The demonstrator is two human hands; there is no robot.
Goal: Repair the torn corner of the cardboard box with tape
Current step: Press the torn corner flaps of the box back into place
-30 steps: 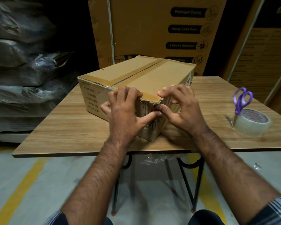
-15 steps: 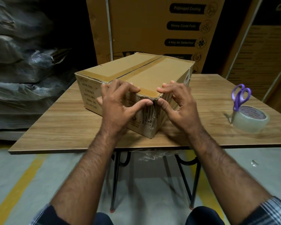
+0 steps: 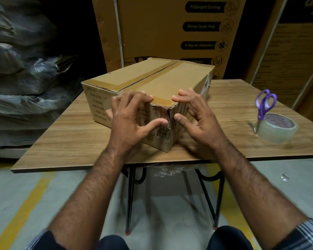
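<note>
Left hand [image 3: 132, 120] and right hand [image 3: 197, 116], fingers spread, pressing cardboard box [image 3: 152, 82] beside torn corner [image 3: 168, 116]; released pressure risks split reopening untaped.

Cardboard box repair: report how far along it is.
Done: nothing taped at the tear; the split in the cardboard box corner gapes open. In hand: left hand and right hand flank that corner, thumbs beside the split. Left: the tape roll and purple scissors sit untouched on the table.
</note>
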